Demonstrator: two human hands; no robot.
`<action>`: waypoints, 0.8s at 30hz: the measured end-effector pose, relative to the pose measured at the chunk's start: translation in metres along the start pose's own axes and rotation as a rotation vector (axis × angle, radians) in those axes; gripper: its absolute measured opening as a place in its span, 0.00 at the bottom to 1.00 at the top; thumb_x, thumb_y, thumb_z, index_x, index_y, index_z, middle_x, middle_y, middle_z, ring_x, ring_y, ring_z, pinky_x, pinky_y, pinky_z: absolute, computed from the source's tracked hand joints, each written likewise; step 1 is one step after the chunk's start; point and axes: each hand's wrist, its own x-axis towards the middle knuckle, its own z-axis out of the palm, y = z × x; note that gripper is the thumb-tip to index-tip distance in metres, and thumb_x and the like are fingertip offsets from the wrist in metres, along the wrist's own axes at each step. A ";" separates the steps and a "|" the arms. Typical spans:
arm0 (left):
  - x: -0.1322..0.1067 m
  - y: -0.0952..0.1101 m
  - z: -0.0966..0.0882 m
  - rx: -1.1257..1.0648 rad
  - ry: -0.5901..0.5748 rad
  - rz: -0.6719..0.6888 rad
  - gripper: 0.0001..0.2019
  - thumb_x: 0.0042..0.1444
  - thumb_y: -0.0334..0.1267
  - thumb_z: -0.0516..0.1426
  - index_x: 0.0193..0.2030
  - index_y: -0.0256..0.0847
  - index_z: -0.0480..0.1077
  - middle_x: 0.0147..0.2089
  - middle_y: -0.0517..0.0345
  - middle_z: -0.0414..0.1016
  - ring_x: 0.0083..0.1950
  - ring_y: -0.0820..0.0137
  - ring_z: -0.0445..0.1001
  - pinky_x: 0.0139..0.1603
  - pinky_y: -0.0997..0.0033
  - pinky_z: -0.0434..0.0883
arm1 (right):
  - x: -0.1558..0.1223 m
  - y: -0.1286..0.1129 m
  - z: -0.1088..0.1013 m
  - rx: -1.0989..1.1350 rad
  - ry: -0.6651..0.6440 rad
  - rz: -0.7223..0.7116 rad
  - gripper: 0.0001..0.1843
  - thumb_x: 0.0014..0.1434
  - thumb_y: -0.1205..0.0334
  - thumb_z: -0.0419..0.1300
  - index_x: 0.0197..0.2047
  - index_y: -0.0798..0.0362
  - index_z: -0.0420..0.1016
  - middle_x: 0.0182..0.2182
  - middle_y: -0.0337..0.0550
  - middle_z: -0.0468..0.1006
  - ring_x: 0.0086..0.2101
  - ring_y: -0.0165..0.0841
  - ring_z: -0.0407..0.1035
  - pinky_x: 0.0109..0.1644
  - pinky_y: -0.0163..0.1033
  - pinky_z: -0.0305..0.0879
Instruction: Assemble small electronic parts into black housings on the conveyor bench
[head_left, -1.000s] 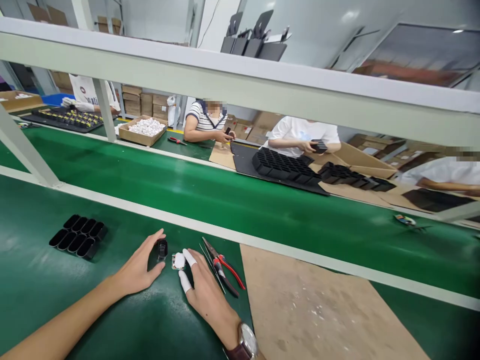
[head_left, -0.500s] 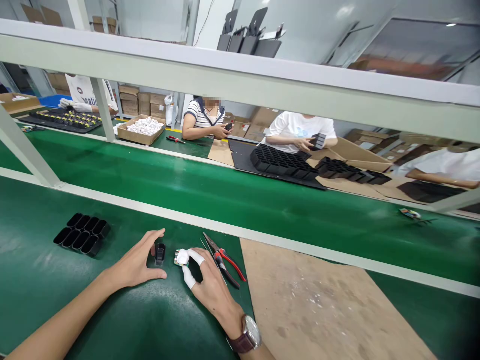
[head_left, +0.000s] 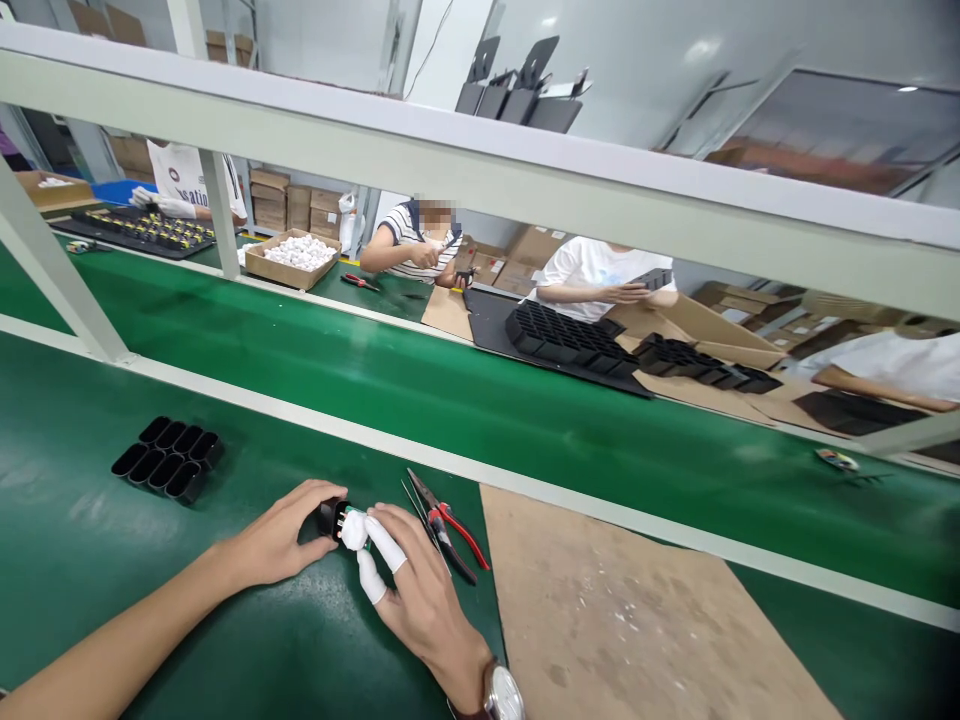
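Counter: green; brown sheet at right;
Left hand: partly closed, thumb and fingers on black case;
Right hand: white-covered fingertips pinched on white-and-green component, at case mouth;
Pliers: red-and-black handles, beside right hand;
Black cups: two rows of four, left of hands;
Box of white pieces: far side, among co-workers
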 end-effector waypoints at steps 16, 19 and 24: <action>0.000 -0.003 0.000 0.033 0.007 0.064 0.24 0.68 0.34 0.60 0.69 0.50 0.64 0.67 0.48 0.72 0.67 0.57 0.72 0.69 0.50 0.73 | 0.002 -0.007 0.002 -0.154 -0.090 0.082 0.40 0.69 0.71 0.57 0.79 0.55 0.47 0.55 0.59 0.79 0.56 0.50 0.75 0.56 0.56 0.80; 0.001 -0.004 0.002 0.032 -0.004 0.083 0.24 0.69 0.34 0.60 0.70 0.50 0.64 0.67 0.48 0.71 0.68 0.57 0.71 0.69 0.50 0.73 | 0.003 -0.008 0.000 -0.165 -0.129 0.088 0.40 0.70 0.71 0.56 0.79 0.57 0.45 0.56 0.60 0.79 0.56 0.50 0.75 0.56 0.56 0.80; 0.001 -0.005 0.004 0.029 -0.018 0.098 0.24 0.70 0.35 0.60 0.70 0.50 0.63 0.67 0.48 0.71 0.69 0.58 0.69 0.71 0.49 0.71 | 0.004 -0.010 -0.002 -0.194 -0.168 0.090 0.40 0.70 0.71 0.56 0.79 0.59 0.45 0.56 0.61 0.78 0.56 0.51 0.74 0.57 0.56 0.79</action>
